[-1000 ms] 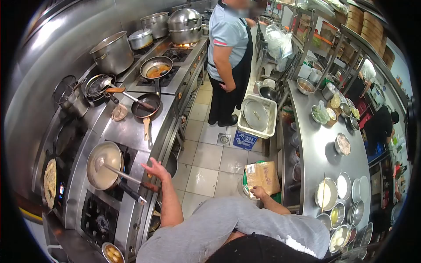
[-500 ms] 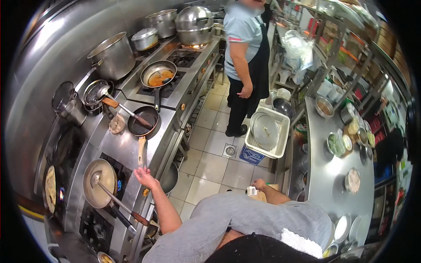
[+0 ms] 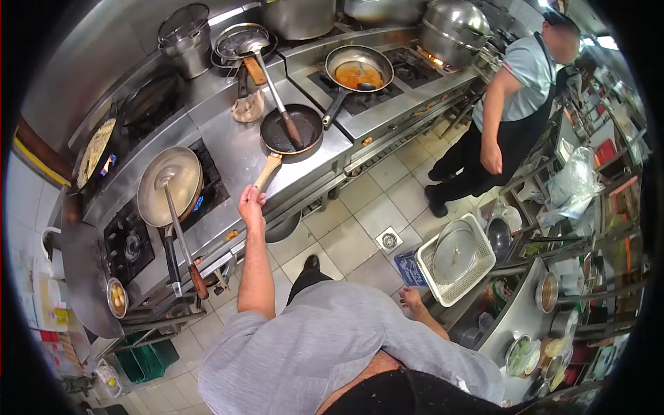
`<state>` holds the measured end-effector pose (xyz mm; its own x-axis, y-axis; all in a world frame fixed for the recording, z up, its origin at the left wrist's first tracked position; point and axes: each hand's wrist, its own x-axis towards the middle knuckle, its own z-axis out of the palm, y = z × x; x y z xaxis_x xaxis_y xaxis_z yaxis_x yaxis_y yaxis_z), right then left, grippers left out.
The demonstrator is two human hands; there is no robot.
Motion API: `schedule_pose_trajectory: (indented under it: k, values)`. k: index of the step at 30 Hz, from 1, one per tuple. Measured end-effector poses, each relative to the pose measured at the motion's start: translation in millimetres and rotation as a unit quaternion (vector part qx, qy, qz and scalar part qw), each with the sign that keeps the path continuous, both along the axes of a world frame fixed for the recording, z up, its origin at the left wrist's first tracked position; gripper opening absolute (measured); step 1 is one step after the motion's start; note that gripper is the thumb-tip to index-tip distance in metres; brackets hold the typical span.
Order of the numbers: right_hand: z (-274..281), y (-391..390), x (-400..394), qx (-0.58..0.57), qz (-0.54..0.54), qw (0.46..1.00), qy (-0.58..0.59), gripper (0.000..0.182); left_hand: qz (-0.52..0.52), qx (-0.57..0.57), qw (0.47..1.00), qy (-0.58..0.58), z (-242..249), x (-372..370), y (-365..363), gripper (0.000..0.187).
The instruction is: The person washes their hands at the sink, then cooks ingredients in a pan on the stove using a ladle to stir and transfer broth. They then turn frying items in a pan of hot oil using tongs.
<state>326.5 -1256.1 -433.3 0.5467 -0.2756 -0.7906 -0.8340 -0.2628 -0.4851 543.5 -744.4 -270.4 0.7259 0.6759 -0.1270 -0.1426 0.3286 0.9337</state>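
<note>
My left hand [image 3: 252, 205] is at the end of the wooden handle [image 3: 267, 171] of a small dark frying pan [image 3: 306, 123], its fingers curled at the handle's tip. The pan rests on the steel counter, and a ladle [image 3: 282, 111] lies with its wooden grip inside it. My right hand [image 3: 411, 299] hangs low beside the white plastic basket [image 3: 453, 293], fingers loosely apart, with nothing visible in it. Left of my left hand, a light-coloured pan [image 3: 147, 197] sits over a lit burner, a second ladle [image 3: 174, 211] resting in it.
Further along the stove stands a pan with orange sauce [image 3: 366, 72], near a domed steel pot [image 3: 453, 33]. A co-worker [image 3: 515, 104] stands in the aisle. A blue crate [image 3: 411, 268] is by the basket. A prep counter [image 3: 515, 321] with bowls runs along the right.
My view has swung, so the stove appears further right. My left hand has moved up to the pan handle and closed. The labelled package near my right hand is out of sight.
</note>
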Motion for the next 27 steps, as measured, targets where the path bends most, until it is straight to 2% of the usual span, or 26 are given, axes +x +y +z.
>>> schedule_pose_trajectory:
  k: [2, 5, 6, 7, 8, 9, 10, 11, 13, 15, 17, 18, 20, 21, 22, 23, 24, 25, 27]
  values:
    - [-5, 5, 17, -0.002, 0.032, 0.999, 0.024, 0.029, -0.019, 0.001, 1.0, 0.016, 5, 1, -13, 0.034]
    - [3, 13, 47, -0.011, 0.028, 1.0, -0.006, 0.035, -0.132, 0.05, 0.989, 0.054, 27, 0, -30, 0.028]
    - [7, 13, 60, -0.019, 0.032, 0.999, 0.013, 0.044, -0.15, 0.069, 0.983, 0.084, 26, 5, -32, 0.027]
    - [9, 15, 71, -0.02, -0.014, 1.0, 0.001, 0.044, -0.121, 0.237, 0.96, 0.092, 18, 13, -23, 0.026]
    - [5, 13, 84, -0.048, 0.036, 0.998, -0.026, 0.046, -0.106, 0.199, 0.949, 0.222, 36, 23, -21, 0.023]
    - [4, 8, 97, -0.08, 0.09, 0.991, -0.052, 0.049, -0.07, 0.259, 0.946, 0.181, -3, 45, 9, 0.021]
    - [9, 7, 107, -0.084, 0.055, 0.993, -0.063, 0.049, 0.003, 0.385, 0.92, 0.073, 6, 63, 19, 0.02]
    - [16, 9, 118, -0.081, 0.046, 0.992, -0.087, 0.05, 0.022, 0.467, 0.88, 0.085, 17, 86, 39, 0.022]
    - [24, 10, 133, -0.081, 0.023, 0.99, -0.115, 0.051, 0.055, 0.495, 0.859, 0.117, 37, 141, 67, 0.026]
    - [27, 13, 142, -0.124, 0.035, 0.982, -0.142, 0.049, 0.043, 0.522, 0.847, 0.087, 34, 209, 100, 0.029]
    - [23, 16, 139, -0.143, 0.02, 0.978, -0.152, 0.049, 0.043, 0.628, 0.77, 0.101, 41, 260, 118, 0.03]
    - [22, 17, 134, -0.165, 0.017, 0.973, -0.161, 0.048, 0.033, 0.631, 0.769, 0.095, 29, 292, 138, 0.03]
    - [24, 21, 115, -0.144, -0.03, 0.98, -0.136, 0.049, 0.025, 0.71, 0.688, 0.147, -17, 358, 172, 0.031]
    - [24, 25, 104, -0.12, -0.063, 0.984, -0.115, 0.049, 0.016, 0.712, 0.689, 0.139, -33, 376, 178, 0.031]
    - [23, 27, 93, -0.165, -0.029, 0.983, -0.078, 0.046, -0.007, 0.604, 0.792, 0.089, -45, 391, 181, 0.033]
    - [27, 28, 83, -0.167, -0.038, 0.982, -0.077, 0.046, -0.03, 0.479, 0.876, 0.041, -51, 402, 177, 0.034]
    - [30, 31, 70, -0.165, -0.01, 0.985, -0.037, 0.043, -0.084, 0.815, 0.566, 0.086, -28, 391, 158, 0.038]
    - [31, 33, 60, -0.163, 0.02, 0.986, 0.004, 0.041, -0.088, 0.815, 0.566, 0.083, -23, 393, 153, 0.038]
    - [25, 37, 44, -0.141, -0.015, 0.989, 0.029, 0.039, -0.196, 0.76, 0.556, 0.272, -30, 390, 158, 0.039]
